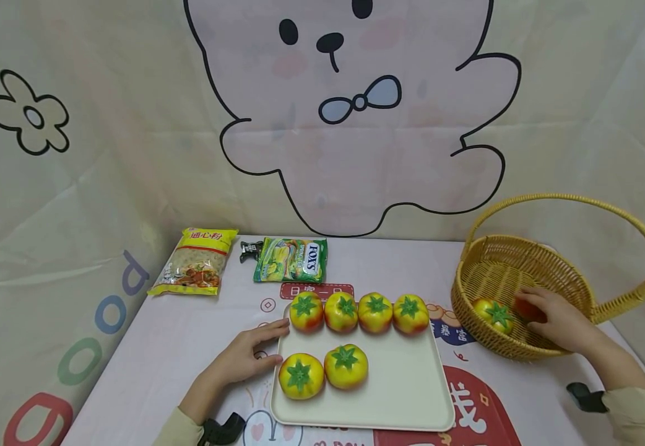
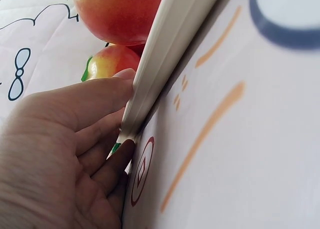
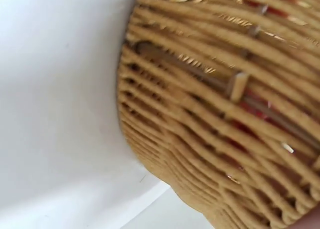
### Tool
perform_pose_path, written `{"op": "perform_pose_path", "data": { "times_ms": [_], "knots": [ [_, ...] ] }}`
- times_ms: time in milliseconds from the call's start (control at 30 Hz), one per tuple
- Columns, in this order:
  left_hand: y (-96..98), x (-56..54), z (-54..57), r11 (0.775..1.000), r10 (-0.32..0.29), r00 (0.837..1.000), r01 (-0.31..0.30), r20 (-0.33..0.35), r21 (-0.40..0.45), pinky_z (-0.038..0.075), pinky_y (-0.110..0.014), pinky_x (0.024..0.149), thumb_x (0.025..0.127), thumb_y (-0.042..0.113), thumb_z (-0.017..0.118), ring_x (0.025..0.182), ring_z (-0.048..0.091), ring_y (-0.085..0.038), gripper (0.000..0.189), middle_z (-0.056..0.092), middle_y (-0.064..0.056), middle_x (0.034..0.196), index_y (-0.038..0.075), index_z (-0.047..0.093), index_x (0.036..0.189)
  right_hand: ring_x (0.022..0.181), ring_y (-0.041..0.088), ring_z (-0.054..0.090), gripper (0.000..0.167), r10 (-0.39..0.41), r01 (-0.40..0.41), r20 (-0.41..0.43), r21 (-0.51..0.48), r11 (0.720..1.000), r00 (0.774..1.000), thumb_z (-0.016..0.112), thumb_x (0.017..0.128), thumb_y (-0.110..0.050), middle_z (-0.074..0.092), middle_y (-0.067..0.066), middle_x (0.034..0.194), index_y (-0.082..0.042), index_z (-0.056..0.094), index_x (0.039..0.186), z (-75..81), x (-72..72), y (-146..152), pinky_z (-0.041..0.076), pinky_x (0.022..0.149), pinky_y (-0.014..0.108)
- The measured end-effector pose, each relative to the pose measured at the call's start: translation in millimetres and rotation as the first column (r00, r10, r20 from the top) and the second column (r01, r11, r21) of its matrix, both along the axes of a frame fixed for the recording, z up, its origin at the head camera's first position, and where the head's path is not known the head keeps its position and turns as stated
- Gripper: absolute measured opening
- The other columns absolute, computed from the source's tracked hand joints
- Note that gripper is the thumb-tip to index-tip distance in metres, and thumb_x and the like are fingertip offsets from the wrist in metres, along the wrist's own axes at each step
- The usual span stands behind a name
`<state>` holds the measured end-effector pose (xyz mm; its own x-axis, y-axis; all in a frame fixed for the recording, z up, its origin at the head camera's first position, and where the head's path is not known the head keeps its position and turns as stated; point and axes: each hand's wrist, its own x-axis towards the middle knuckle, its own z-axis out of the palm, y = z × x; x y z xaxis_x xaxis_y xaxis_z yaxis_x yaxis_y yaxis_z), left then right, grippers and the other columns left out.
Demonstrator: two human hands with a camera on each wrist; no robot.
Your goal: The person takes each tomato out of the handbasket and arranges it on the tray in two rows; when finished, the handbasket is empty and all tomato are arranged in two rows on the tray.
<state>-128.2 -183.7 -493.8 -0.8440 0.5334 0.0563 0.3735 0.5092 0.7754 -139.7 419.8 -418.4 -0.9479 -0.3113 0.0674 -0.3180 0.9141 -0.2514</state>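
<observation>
My left hand touches the left edge of a white rectangular tray with fairly straight fingers; in the left wrist view, the thumb rests against the rim. Several yellow-red persimmons with green leafy tops stand in a row along the tray's back. Two more, including a yellow persimmon, sit at the front left. My right hand reaches into a woven basket and grips a reddish persimmon, partly hidden by the fingers. Beside it in the basket lies another persimmon. The right wrist view shows mainly the basket's wall.
A yellow-topped bag of pasta lies at the back left. Next to it are a small black packet and a green FOX'S candy bag. The basket's tall handle arches over its right side. A printed cloth backdrop stands behind the table.
</observation>
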Motion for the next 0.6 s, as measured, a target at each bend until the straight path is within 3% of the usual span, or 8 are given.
{"op": "perform_pose_path", "data": {
  "times_ms": [167, 467, 600],
  "knots": [
    [0.5, 0.6, 1.3, 1.000, 0.003, 1.000, -0.003, 0.002, -0.010, 0.029, -0.051, 0.113, 0.084, 0.036, 0.070, 0.137, 0.038, -0.026, 0.055, 0.044, 0.004, 0.147, 0.020, 0.055, 0.134, 0.109, 0.053, 0.041, 0.054, 0.016, -0.013, -0.036, 0.080, 0.997, 0.999, 0.072, 0.066, 0.007, 0.044, 0.034, 0.125, 0.008, 0.057, 0.118, -2.5, -5.0, 3, 0.040, 0.083, 0.069],
    [-0.1, 0.0, -0.1, 1.000, -0.001, 1.000, 0.001, 0.000, 0.002, 0.029, -0.052, 0.112, 0.084, 0.036, 0.070, 0.137, 0.039, -0.026, 0.054, 0.045, 0.003, 0.146, 0.021, 0.055, 0.134, 0.115, 0.057, 0.034, 0.063, -0.076, 0.079, -0.025, 0.216, 0.973, 0.997, 0.061, 0.068, 0.016, 0.038, 0.032, 0.131, -0.003, 0.052, 0.127, -11.7, -11.8, 9, 0.032, 0.087, 0.077],
    [0.5, 0.4, 0.0, 1.000, 0.000, 1.000, 0.000, -0.002, 0.001, 0.030, -0.051, 0.112, 0.084, 0.037, 0.070, 0.137, 0.039, -0.025, 0.055, 0.045, 0.005, 0.146, 0.021, 0.055, 0.134, 0.116, 0.060, 0.030, 0.065, -0.113, 0.114, -0.015, 0.247, 0.962, 0.993, 0.062, 0.070, 0.014, 0.033, 0.032, 0.133, -0.006, 0.049, 0.130, -13.9, -13.4, 10, 0.029, 0.086, 0.077]
  ]
}}
